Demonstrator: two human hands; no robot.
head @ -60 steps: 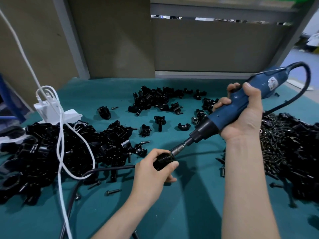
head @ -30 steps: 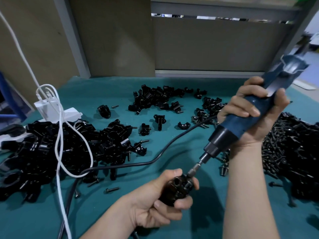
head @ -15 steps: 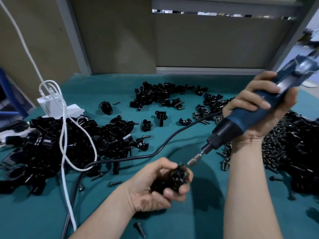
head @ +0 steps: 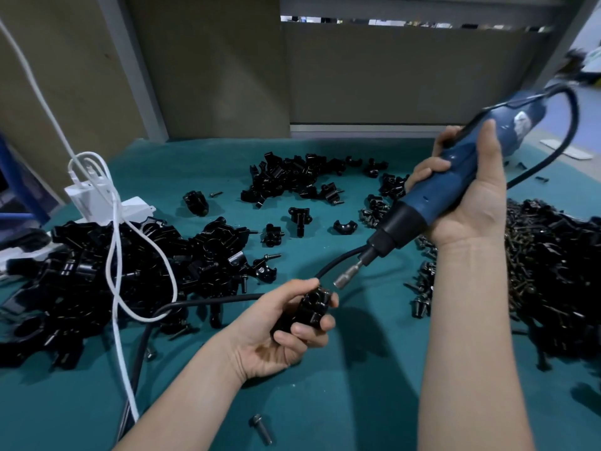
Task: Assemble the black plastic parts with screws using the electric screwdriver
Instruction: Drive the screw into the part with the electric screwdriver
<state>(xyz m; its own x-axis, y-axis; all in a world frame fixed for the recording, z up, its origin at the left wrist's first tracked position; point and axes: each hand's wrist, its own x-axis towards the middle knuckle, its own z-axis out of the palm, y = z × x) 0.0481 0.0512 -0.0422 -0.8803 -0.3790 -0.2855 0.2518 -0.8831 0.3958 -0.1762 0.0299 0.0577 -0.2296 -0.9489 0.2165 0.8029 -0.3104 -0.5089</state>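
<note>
1. Left hand (head: 279, 336), lower centre, grips the black plastic part (head: 309, 309) with its screw face turned up toward the bit.
2. Right hand (head: 468, 203), upper right, grasps the electric screwdriver (head: 455, 187), angled down, its tip just clear of the part.

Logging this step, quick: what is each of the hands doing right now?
Left hand: closed round a black plastic part.
Right hand: closed round the blue electric screwdriver.
</note>
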